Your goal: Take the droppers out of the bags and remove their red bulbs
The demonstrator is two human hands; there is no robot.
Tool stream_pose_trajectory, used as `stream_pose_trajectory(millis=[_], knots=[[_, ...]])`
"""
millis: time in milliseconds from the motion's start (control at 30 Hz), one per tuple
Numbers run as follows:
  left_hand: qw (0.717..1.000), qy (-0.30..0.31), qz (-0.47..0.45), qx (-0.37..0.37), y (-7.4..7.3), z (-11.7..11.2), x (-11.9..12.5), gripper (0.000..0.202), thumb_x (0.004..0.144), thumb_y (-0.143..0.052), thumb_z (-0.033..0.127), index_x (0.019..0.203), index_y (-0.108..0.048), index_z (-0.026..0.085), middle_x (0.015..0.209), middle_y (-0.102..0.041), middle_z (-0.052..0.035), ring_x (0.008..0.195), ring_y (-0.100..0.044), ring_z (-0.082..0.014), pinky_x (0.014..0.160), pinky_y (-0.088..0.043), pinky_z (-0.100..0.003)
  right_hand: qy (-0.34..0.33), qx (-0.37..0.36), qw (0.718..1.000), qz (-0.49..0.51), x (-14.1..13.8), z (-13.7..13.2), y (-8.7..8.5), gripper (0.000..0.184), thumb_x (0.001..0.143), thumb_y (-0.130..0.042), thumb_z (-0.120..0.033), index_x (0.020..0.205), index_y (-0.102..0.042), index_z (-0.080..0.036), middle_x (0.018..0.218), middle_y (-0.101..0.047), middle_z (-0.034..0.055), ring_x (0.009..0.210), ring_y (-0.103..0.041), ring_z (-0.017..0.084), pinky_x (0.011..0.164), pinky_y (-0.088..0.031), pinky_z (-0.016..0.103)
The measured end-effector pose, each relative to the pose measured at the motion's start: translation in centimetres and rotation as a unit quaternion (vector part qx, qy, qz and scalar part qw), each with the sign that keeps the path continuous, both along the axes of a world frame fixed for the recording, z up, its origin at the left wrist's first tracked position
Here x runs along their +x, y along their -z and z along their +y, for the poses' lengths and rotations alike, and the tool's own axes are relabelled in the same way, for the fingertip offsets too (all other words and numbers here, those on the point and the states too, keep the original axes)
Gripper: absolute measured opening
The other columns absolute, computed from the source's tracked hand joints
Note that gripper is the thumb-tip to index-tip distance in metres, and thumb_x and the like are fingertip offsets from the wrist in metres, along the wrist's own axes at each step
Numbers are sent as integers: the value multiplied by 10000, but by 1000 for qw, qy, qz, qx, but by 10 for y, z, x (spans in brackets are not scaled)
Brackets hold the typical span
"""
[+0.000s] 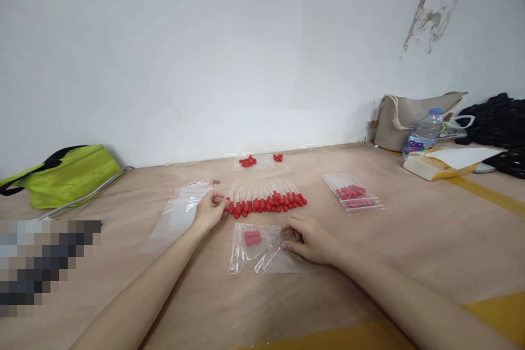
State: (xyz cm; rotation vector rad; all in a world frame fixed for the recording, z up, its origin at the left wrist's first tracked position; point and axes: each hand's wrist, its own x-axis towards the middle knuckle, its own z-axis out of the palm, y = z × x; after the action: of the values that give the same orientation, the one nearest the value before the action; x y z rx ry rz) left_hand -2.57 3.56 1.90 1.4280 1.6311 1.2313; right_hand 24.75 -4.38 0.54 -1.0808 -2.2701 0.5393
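Well left of the fingers (220, 205) lies a green bag (77, 176) with a black strap (52, 161). Well right of them are a beige bag (389, 126) and a bottle (424, 134) with a blue cap (436, 111). White paper (471, 157) lies near it. Past the fingers is a white wall (229, 54).

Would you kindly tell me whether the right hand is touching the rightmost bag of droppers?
Apart: the head view shows bare brown surface between the right hand and the bag.
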Motion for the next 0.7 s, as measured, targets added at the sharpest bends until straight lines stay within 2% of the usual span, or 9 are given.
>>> stream_pose_trajectory(millis=[100, 200, 433, 567, 700], knots=[[999, -34, 11, -15, -1, -1, -2, 170, 669, -558, 244, 792, -462, 177, 589, -513, 43, 537, -590, -114, 507, -494, -226, -4, 0, 1000, -1, 0, 0, 1, 230, 738, -603, -285, 929, -573, -160, 787, -541, 27, 668, -501, 122, 612, -411, 239], [997, -47, 39, -42, -2, -2, -5, 183, 657, -554, 249, 790, -446, 185, 568, -532, 39, 489, -580, -122, 412, -429, -193, -2, -2, 1000, -6, 0, 1, 0, 237, 738, -603, -284, 935, -576, -154, 780, -537, 27, 675, -503, 127, 616, -410, 245], [989, -4, 100, -108, -7, -2, -6, 351, 582, -608, 297, 881, -461, 188, 471, -550, 41, 370, -530, -147, 324, -313, -189, -5, -5, 1000, -7, 0, 0, -2, 238, 741, -601, -296, 931, -575, -156, 788, -541, 29, 669, -502, 122, 613, -412, 237], [985, 19, 125, -116, -7, 5, -7, 267, 644, -519, 369, 814, -530, 163, 473, -542, 21, 366, -524, -152, 362, -378, -235, -2, -6, 1000, -9, 0, -1, -2, 236, 739, -604, -293, 929, -575, -157, 791, -546, 31, 680, -506, 126, 621, -412, 238], [982, 79, 149, -82, -5, 11, -1, 267, 683, -455, 389, 668, -578, 153, 528, -575, -5, 485, -563, -148, 476, -428, -241, -5, -5, 1000, -3, 0, 0, -1, 229, 737, -606, -298, 916, -571, -160, 792, -547, 27, 677, -504, 122, 617, -410, 233]])
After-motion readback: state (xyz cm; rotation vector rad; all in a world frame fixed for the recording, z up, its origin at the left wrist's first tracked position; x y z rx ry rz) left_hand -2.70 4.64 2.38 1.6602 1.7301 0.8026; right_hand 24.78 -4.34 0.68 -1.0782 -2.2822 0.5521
